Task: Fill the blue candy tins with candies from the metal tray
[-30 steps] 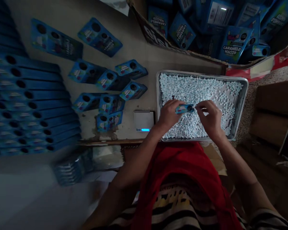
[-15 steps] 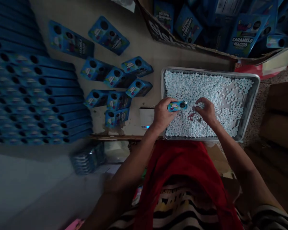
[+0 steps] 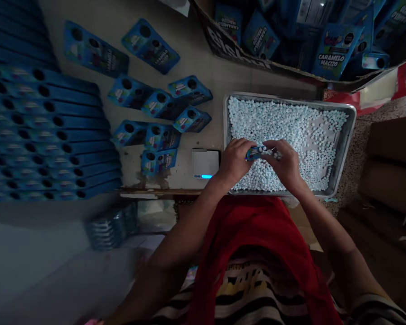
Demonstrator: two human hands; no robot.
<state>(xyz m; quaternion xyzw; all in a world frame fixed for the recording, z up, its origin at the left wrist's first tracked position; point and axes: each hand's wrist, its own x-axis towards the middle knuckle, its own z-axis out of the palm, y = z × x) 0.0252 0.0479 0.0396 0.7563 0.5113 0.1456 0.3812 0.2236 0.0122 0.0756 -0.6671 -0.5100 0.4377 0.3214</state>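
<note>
My left hand (image 3: 236,159) is closed around a small blue candy box (image 3: 252,154) above the left part of a metal tray (image 3: 345,144). At the box's right end is my right hand (image 3: 286,163), fingers pinched around several small white candies (image 3: 276,154). Some of these candies sit right at the box's end, between the two hands. Loose pale blue and white candies (image 3: 267,118) cover most of the tray. The inside of the box is hidden.
Left of the tray lies a small scale (image 3: 205,162) with a lit display. Several blue boxes (image 3: 160,137) are scattered further left, beside a tall stack of them (image 3: 50,144). A cardboard carton (image 3: 230,53) with more boxes stands behind the tray. Brown cartons (image 3: 389,176) are at right.
My right hand has come up from the candies in the tray to the box's end, bringing candies with it. The box is turned slightly, and more of the scale shows.
</note>
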